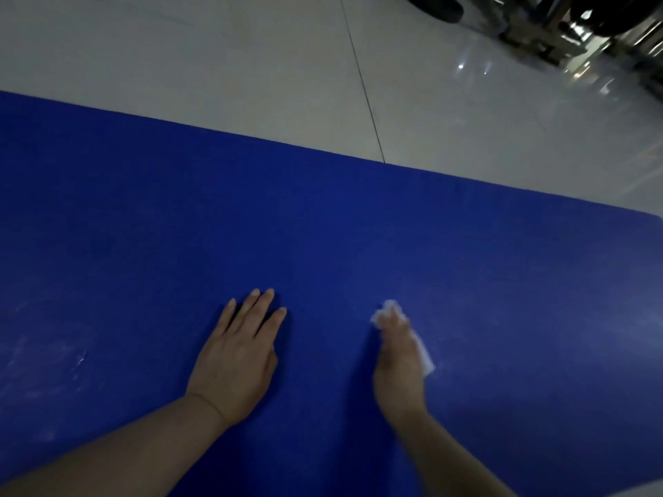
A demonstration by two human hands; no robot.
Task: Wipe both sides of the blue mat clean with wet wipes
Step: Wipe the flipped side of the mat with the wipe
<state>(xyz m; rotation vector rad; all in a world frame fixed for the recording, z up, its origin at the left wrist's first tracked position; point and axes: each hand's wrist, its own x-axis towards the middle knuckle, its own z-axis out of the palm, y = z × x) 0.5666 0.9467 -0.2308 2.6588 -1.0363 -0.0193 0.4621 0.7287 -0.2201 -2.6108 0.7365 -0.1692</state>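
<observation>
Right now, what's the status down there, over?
Left hand flat on the big blue mat, steadying. Right hand pressing a white wet wipe to it. Pale smudges remain at left. Nothing in the way.

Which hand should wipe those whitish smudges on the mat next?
Probably the right hand: it already has the wet wipe under it on the blue mat. The left hand lies flat and bare, steadying the mat.
</observation>
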